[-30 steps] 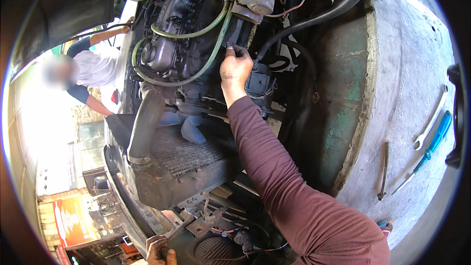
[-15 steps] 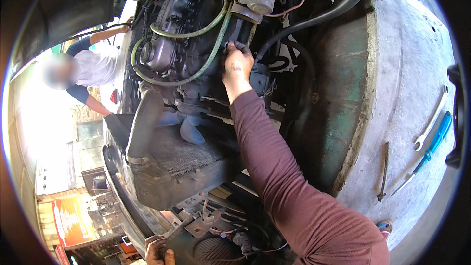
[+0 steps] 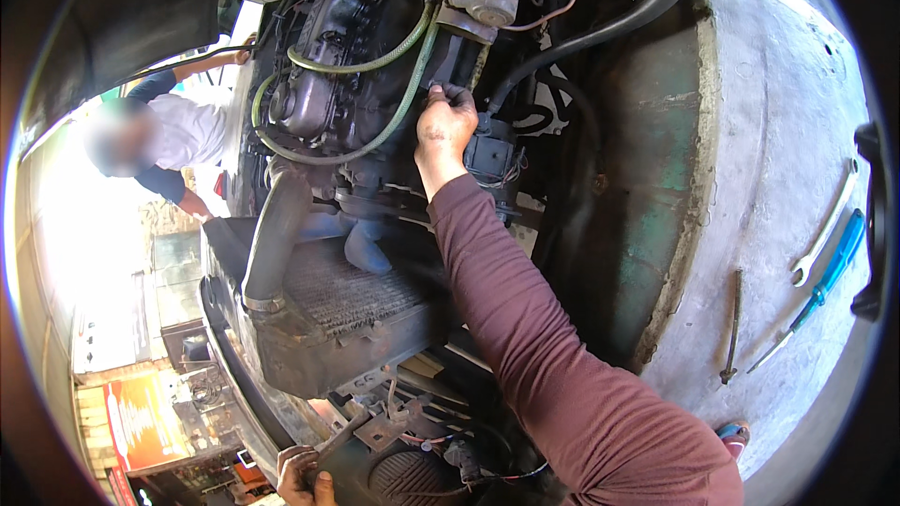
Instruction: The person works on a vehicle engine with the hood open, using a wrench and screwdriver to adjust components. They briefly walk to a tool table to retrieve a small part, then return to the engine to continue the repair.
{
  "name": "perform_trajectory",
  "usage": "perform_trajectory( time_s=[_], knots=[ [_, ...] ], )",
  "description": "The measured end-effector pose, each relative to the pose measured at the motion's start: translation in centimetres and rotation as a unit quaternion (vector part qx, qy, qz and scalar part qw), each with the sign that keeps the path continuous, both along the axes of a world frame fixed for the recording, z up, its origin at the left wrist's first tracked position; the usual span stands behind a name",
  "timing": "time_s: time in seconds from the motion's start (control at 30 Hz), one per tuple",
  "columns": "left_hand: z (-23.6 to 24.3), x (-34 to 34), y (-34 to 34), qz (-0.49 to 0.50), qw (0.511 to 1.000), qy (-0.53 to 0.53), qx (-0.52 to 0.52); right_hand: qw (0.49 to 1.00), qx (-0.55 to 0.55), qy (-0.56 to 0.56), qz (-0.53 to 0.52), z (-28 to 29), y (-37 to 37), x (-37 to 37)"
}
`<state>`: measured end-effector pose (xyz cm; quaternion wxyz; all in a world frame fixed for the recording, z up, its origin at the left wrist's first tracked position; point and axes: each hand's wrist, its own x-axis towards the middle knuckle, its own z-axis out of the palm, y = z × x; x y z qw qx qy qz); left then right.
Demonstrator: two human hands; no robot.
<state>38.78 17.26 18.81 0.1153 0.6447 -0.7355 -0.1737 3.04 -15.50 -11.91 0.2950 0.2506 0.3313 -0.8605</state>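
Strong light comes from the left of the frame, where the background (image 3: 94,244) is burned to white. The engine (image 3: 319,94) at upper middle lies in dim shadow, with small shine on its metal. The pale panel (image 3: 773,178) at right is bright. Edges bend near the dark round border; one person's head (image 3: 122,138) is blurred.

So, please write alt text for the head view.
A person's right hand reaches into an engine bay beside a green hose; the left hand shows at the lower edge. A wrench and blue screwdriver lie on the grey panel at right.
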Motion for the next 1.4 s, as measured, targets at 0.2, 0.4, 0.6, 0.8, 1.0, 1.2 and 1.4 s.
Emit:
perform_trajectory(
  time_s=[0.2, 0.4, 0.6, 0.8, 1.0, 1.2, 1.4],
  knots=[
    [-0.4, -0.3, -0.1, 0.018, 1.0, 0.023, -0.004, 0.987, 0.119, 0.103, 0.017, -1.3, 0.1, 1.2],
    [0.1, -1.1, -0.6, -0.016, 1.0, -0.023, 0.004, 0.99, 0.115, 0.072, 0.037, -1.3, -0.3, -0.8],
    [-0.2, -0.6, -0.3, 0.002, 1.0, 0.012, 0.004, 0.971, 0.174, 0.161, 0.032, 0.9, 1.9, -0.4],
    [-0.1, -0.3, -0.3, 0.004, 1.0, 0.008, 0.008, 0.974, 0.156, 0.153, 0.052, 0.8, 2.5, -0.6],
    [-0.1, -0.3, -0.4, -0.004, 1.0, -0.002, 0.005, 0.971, 0.164, 0.164, 0.053, 0.9, 2.4, -0.4],
    [-0.1, -0.6, -0.4, -0.003, 1.0, 0.005, 0.008, 0.948, 0.221, 0.226, 0.049, -0.6, 1.9, -0.7],
    [-0.1, -0.6, -0.4, -0.005, 1.0, -0.001, -0.001, 0.982, 0.12, 0.118, 0.083, -0.7, 1.5, -0.5]
  ],
)
